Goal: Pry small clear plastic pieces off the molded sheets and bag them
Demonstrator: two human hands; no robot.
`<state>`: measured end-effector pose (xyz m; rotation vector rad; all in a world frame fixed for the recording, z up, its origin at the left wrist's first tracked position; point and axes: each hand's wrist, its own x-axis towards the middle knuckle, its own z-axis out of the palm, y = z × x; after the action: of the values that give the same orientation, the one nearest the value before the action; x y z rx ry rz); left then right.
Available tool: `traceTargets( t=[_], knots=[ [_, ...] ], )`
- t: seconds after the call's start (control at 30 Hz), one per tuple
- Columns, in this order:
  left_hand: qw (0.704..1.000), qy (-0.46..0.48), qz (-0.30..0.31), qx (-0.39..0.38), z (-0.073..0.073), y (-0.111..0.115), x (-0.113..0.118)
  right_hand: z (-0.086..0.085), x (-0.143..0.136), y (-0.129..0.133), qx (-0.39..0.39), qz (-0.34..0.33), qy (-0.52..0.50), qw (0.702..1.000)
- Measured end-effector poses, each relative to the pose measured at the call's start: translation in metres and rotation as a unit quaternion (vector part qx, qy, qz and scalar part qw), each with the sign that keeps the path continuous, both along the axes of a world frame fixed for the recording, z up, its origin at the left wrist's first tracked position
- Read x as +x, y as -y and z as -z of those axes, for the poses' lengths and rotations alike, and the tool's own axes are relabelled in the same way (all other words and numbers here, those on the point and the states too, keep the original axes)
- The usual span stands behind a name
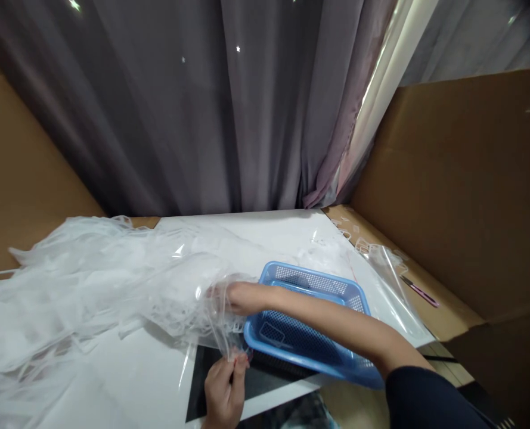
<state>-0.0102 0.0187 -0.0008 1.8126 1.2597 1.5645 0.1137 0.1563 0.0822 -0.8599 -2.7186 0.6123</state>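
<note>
My left hand pinches the edge of a clear plastic bag at the front of the white table surface. Reaching across a blue basket, my right arm ends with my right hand partly inside the mouth of the bag; its fingers are hidden behind the plastic. White looped material shows in the bag, to the left of my right hand. The perforated basket stands tilted under my right forearm, with a thin white outline-like piece inside it.
A heap of white, sheer material covers the left side. At the right lie a clear plastic sheet, small loops and a pink-handled cutter. Cardboard walls flank the table, with a grey curtain behind.
</note>
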Motion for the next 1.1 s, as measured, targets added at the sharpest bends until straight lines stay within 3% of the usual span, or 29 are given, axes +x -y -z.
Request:
traceTargets(
  t=[0.3,0.37,0.47,0.6,0.7,0.83,0.93,1.0,1.1],
  knots=[
    [1.000,-0.022,0.003,0.018,-0.005,-0.001,0.000,-0.034,0.079,0.053,-0.116,0.029,-0.132,0.984],
    [1.000,-0.021,0.002,0.019,-0.005,-0.002,0.001,-0.031,0.091,0.064,-0.121,0.100,-0.142,0.977],
    [1.000,-0.013,0.007,0.020,-0.006,-0.002,0.001,-0.013,0.100,0.078,-0.119,0.187,-0.053,0.974],
    [1.000,-0.013,0.007,0.023,-0.006,-0.002,0.001,0.018,0.097,0.088,-0.138,0.194,0.068,0.969],
    [0.999,-0.022,0.002,0.023,-0.006,-0.001,0.000,0.025,0.095,0.087,-0.151,0.174,0.078,0.970],
    [0.999,-0.024,-0.002,0.027,-0.006,-0.001,0.000,0.003,0.103,0.070,-0.165,0.141,0.061,0.974],
    [1.000,-0.022,0.000,0.021,-0.007,-0.001,0.001,-0.022,0.100,0.053,-0.154,0.131,-0.048,0.978],
    [1.000,-0.018,0.003,0.017,-0.007,-0.001,0.001,-0.031,0.084,0.043,-0.131,0.142,-0.111,0.975],
    [1.000,-0.013,-0.001,0.007,-0.005,0.000,0.000,-0.026,0.048,0.033,-0.094,0.168,-0.120,0.974]
  ],
)
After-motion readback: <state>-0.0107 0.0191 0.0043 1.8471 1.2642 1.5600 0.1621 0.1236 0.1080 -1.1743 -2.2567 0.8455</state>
